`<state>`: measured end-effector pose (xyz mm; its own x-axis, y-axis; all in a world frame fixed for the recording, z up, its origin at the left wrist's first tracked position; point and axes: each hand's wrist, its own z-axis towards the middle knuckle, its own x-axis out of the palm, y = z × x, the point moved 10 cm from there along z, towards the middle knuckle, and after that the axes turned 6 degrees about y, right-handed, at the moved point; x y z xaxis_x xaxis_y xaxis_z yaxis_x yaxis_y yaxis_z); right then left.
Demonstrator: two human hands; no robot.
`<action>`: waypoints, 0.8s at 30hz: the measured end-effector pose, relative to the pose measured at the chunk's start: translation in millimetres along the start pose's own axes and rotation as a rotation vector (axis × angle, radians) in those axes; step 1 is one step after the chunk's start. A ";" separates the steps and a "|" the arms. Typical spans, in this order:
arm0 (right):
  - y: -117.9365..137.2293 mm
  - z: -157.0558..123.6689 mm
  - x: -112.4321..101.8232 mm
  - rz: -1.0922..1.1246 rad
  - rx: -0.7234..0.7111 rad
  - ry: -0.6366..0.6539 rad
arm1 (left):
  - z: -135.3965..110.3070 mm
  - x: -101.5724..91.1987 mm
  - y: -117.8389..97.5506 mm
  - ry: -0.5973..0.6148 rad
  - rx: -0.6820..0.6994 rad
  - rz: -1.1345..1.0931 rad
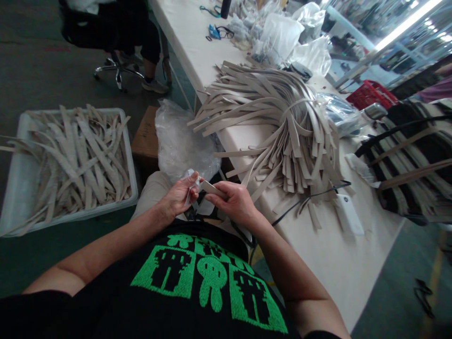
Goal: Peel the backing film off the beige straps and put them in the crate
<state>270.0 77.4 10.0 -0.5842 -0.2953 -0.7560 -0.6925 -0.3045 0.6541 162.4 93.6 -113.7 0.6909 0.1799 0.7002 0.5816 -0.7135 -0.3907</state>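
Observation:
Close in front of my body, my right hand (235, 200) grips a beige strap (213, 189) between thumb and fingers, its end pointing left. My left hand (181, 193) is closed on a crumpled white cloth (191, 181), near the strap's end; whether cloth and strap touch I cannot tell. Right of my hands, a large bundle of beige straps (282, 108) lies on the table, bound round near its middle, with its ends fanned out over the edge. To the left, a white plastic bin (132, 190) on the floor holds many loose straps (81, 160).
The white-covered table (325, 263) runs along my right. On it are a white phone (348, 214), glasses (224, 32), plastic bags (278, 37) and a red basket (372, 95). A cardboard box (145, 136) and a clear bag (183, 141) stand below. A seated person (150, 42) is beyond.

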 end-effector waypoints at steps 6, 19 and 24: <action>-2.8 -1.8 1.9 -0.099 0.026 -0.143 | 6.6 10.6 7.2 0.091 0.026 -0.013; -39.2 -1.4 -11.8 -0.046 0.282 -0.296 | -13.0 27.2 21.4 0.053 0.044 -0.037; -43.9 4.1 -12.8 0.059 0.291 -0.353 | -11.5 33.4 25.1 0.088 0.095 -0.047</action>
<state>306.1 98.3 -9.2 -0.7000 0.0375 -0.7132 -0.7140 -0.0149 0.7000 195.1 73.9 -93.3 0.6238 0.1489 0.7672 0.6536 -0.6377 -0.4076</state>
